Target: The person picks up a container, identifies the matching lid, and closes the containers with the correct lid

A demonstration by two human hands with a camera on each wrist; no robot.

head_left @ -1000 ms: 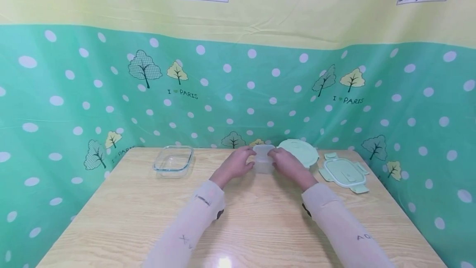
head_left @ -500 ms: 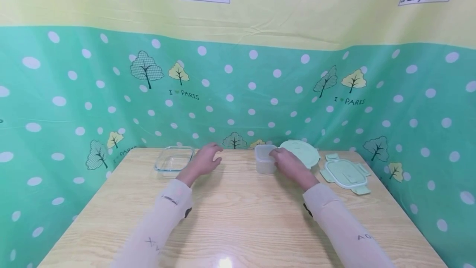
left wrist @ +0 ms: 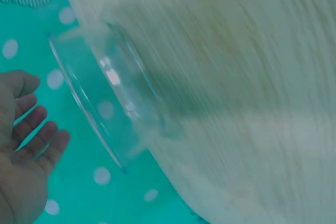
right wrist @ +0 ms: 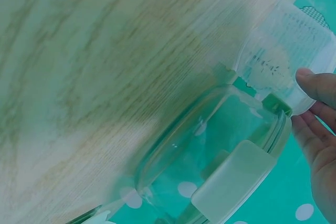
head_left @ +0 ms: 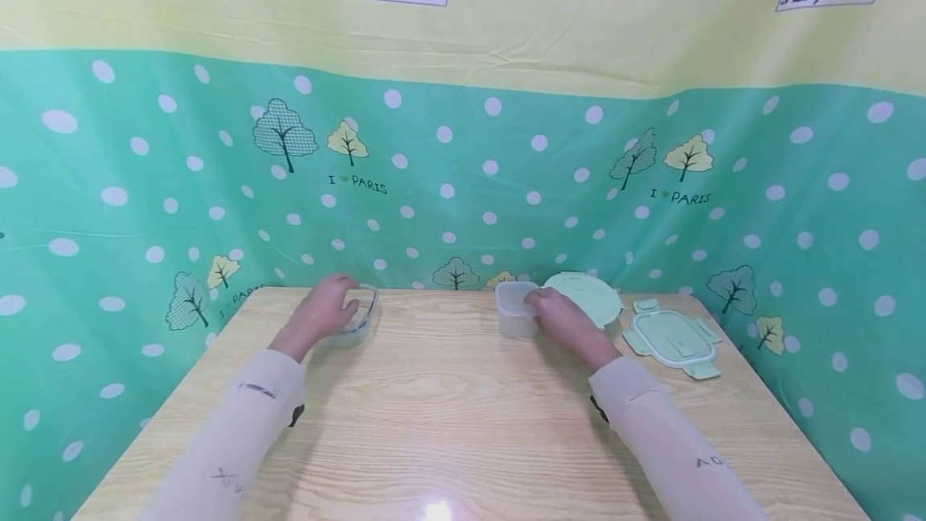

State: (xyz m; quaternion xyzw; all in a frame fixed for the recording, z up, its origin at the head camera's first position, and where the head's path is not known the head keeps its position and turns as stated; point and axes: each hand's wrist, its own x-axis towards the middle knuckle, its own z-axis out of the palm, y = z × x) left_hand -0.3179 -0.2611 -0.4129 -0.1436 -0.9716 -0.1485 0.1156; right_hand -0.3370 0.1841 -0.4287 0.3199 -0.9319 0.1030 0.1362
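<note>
My left hand (head_left: 323, 313) hovers at the square glass container (head_left: 362, 326) on the table's back left, covering much of it in the head view. Loosely bent fingers show on that hand (left wrist: 29, 148) in the left wrist view, apart from the glass container (left wrist: 105, 90), which is blurred there. My right hand (head_left: 567, 326) holds the small translucent plastic container (head_left: 516, 318) by its right side. In the right wrist view, thumb and fingers of the right hand (right wrist: 324, 114) pinch the rim of the plastic container (right wrist: 281, 45), which has printing on it.
Right behind the right hand stands a round glass container (right wrist: 202, 140) with a pale green clip lid (head_left: 587, 297). A square green lid (head_left: 671, 336) with flaps spread lies at the table's right edge. The wooden table (head_left: 448, 408) backs onto a dotted green curtain (head_left: 405, 231).
My left hand has let go of the plastic container and moved left to the glass container. The right hand has stayed on the plastic container, which stands in the same place.
</note>
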